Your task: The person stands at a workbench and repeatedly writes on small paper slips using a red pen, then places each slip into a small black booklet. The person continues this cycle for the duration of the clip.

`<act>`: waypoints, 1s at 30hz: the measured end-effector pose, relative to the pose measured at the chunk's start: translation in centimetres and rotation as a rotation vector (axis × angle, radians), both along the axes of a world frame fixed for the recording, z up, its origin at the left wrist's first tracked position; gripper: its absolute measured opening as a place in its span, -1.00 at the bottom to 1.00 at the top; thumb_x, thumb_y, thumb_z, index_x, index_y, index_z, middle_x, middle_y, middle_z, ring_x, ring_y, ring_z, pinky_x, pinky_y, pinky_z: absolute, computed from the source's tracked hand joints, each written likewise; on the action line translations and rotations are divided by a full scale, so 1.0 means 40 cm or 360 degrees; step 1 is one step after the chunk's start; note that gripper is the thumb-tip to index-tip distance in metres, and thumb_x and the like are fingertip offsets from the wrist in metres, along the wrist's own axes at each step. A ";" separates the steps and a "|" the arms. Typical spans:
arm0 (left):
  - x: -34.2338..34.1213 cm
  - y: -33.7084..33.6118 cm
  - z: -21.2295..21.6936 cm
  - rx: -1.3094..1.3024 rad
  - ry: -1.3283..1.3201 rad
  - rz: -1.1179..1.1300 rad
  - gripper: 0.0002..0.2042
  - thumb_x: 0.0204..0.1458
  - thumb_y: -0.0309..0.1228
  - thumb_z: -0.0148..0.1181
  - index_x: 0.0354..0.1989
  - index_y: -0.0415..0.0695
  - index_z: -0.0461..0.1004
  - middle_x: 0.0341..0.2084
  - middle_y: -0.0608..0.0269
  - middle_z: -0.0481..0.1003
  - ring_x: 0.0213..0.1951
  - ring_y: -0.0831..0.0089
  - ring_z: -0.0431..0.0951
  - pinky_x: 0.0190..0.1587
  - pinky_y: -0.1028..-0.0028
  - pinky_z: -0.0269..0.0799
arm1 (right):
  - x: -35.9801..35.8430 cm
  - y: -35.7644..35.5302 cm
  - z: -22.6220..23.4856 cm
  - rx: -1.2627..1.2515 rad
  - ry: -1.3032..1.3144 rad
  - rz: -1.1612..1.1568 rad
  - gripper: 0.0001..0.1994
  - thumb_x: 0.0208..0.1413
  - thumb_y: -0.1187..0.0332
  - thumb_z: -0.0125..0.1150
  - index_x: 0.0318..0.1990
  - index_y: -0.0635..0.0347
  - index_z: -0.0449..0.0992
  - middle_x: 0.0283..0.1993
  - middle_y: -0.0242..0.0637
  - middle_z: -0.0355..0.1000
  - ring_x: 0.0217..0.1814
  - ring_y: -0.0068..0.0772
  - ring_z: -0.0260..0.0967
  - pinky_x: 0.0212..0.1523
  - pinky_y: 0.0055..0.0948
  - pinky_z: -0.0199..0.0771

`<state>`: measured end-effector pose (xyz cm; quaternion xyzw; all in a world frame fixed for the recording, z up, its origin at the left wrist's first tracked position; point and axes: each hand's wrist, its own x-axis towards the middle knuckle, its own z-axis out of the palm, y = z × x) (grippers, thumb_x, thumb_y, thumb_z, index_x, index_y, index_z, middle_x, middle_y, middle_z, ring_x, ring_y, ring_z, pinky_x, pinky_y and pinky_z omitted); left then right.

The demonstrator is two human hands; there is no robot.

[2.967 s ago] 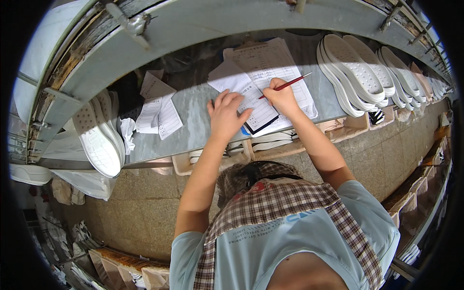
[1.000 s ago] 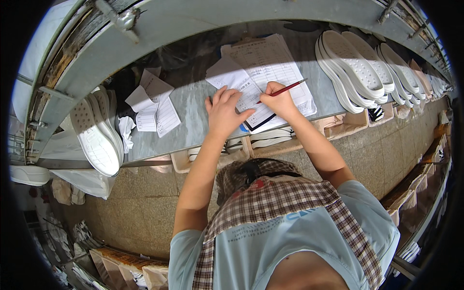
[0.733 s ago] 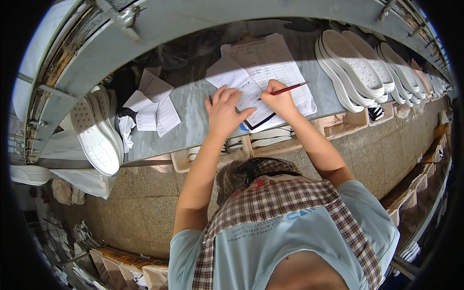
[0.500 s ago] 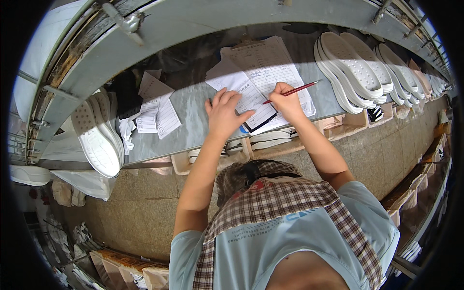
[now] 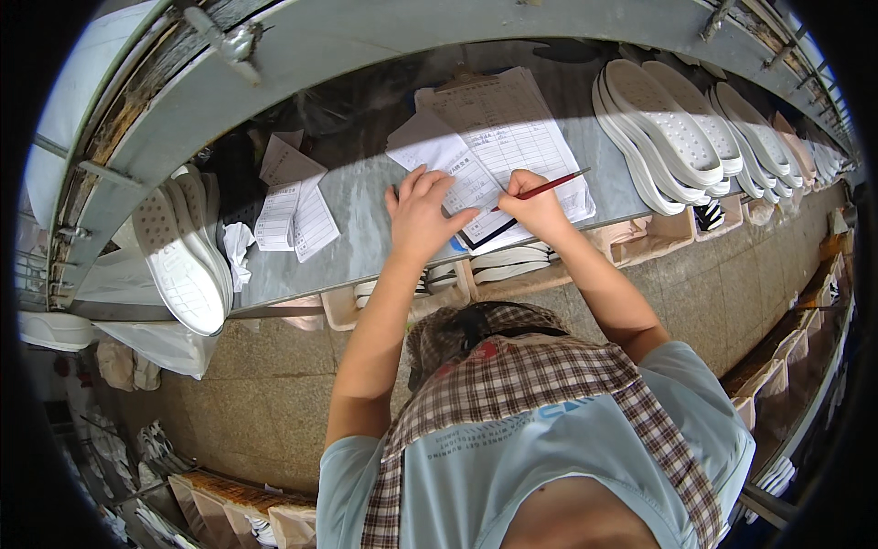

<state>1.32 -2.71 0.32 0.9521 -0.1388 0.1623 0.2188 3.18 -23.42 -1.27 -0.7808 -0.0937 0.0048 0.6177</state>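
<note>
My left hand (image 5: 422, 216) lies with its fingers spread on a printed slip (image 5: 469, 179), pressing its left edge. A red pen (image 5: 552, 183) is pinched in my right hand (image 5: 538, 212), its tip at the slip's right side. Beneath the slip shows the edge of a dark flat thing (image 5: 494, 236) that I cannot make out. Behind and to the right lies a clipboard's ruled sheet (image 5: 526, 114), partly filled with handwriting; the metal clip (image 5: 465, 79) is at its far end.
Folded printed slips (image 5: 314, 222) and crumpled white paper (image 5: 238, 249) lie on the grey worktop (image 5: 366, 240) at left. White shoe soles (image 5: 187, 265) lean at the far left, and more soles (image 5: 672, 119) line the right. Bins (image 5: 340, 307) of soles stand under the worktop's near edge.
My right hand and the pen have moved slightly left and nearer along the slip. My left hand stays spread in about the same place.
</note>
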 end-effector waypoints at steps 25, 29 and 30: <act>0.000 0.000 -0.002 -0.0012 0.0011 -0.0003 -0.46 -0.27 -0.02 0.43 -0.11 -0.05 0.56 -0.02 0.36 0.47 0.23 0.26 0.26 0.22 -0.08 0.01 | -0.032 -0.008 0.010 0.0048 -0.0034 -0.0044 -0.77 -0.10 0.60 0.14 -0.61 0.15 0.20 -0.63 -0.55 0.15 -0.54 -0.74 0.02 -0.53 -0.61 0.16; 0.001 -0.002 0.001 -0.0016 0.0034 -0.0007 -0.46 -0.27 -0.02 0.43 -0.11 -0.05 0.56 -0.01 0.37 0.47 0.23 0.25 0.26 0.22 -0.09 0.00 | -0.035 -0.010 0.012 0.0124 -0.0030 -0.0069 -0.76 -0.10 0.61 0.13 -0.61 0.15 0.18 -0.63 -0.55 0.14 -0.54 -0.73 0.02 -0.53 -0.60 0.16; 0.001 -0.001 0.002 -0.0006 0.0043 -0.0002 -0.46 -0.27 -0.02 0.43 -0.11 -0.05 0.56 -0.01 0.37 0.47 0.23 0.25 0.26 0.22 -0.09 0.00 | -0.036 -0.009 0.013 0.0113 -0.0031 -0.0079 -0.75 -0.11 0.61 0.13 -0.62 0.15 0.18 -0.63 -0.55 0.14 -0.55 -0.73 0.02 -0.53 -0.60 0.15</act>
